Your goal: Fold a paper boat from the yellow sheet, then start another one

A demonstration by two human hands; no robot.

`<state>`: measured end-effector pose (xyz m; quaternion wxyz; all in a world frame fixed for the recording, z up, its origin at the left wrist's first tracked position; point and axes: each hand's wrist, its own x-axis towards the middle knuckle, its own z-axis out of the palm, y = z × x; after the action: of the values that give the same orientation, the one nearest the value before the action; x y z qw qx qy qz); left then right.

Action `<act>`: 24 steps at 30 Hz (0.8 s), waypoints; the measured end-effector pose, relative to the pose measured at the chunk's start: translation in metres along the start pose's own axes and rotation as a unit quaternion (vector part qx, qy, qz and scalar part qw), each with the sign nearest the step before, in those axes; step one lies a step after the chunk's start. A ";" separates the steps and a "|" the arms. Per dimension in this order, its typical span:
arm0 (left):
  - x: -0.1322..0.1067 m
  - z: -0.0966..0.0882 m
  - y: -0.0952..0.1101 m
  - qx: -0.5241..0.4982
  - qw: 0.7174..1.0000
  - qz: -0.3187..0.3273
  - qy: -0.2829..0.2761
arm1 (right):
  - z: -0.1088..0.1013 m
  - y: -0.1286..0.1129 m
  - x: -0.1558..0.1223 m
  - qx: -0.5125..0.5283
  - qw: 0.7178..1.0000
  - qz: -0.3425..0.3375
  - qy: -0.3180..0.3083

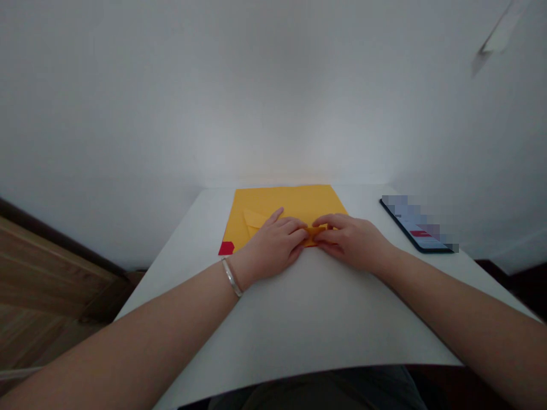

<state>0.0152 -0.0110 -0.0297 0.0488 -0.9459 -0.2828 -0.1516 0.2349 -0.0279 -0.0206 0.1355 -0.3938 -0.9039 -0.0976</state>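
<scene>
A yellow sheet of paper (284,199) lies flat on the white table, with a small red patch (226,248) at its near left corner. On top of it is a folded piece of yellow paper (253,218), partly covered by my fingers. My left hand (277,242), with a silver bangle (231,278) at the wrist, has its fingers closed on the folded paper's near edge. From the other side my right hand (352,240) pinches the same edge, the fingertips of both hands close together. The paper under my palms is hidden.
A phone (410,225) with a lit, partly blurred screen lies on the right of the white table (294,330). A pale wall (273,102) rises right behind the table. Wooden furniture (38,285) stands low at the left.
</scene>
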 end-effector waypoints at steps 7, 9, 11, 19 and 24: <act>0.001 0.002 -0.001 0.008 1.000 0.003 -0.001 | 0.000 -0.002 0.000 -0.036 0.999 -0.002 0.006; 0.001 0.004 -0.001 0.006 1.000 0.005 0.002 | 0.001 -0.003 0.000 -0.037 0.999 0.002 0.005; 0.001 0.004 -0.001 0.005 1.000 0.005 0.005 | 0.001 -0.003 0.001 -0.029 1.000 0.010 0.001; 0.003 0.001 0.003 0.001 1.000 -0.009 0.014 | 0.001 -0.007 0.003 0.002 1.000 0.013 -0.018; 0.004 0.001 0.002 -0.005 1.000 -0.004 0.008 | 0.005 -0.007 0.005 0.011 1.000 0.017 -0.014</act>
<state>0.0195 -0.0102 -0.0293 0.0458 -0.9438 -0.2850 -0.1612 0.2258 -0.0283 -0.0239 0.1285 -0.4090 -0.8999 -0.0798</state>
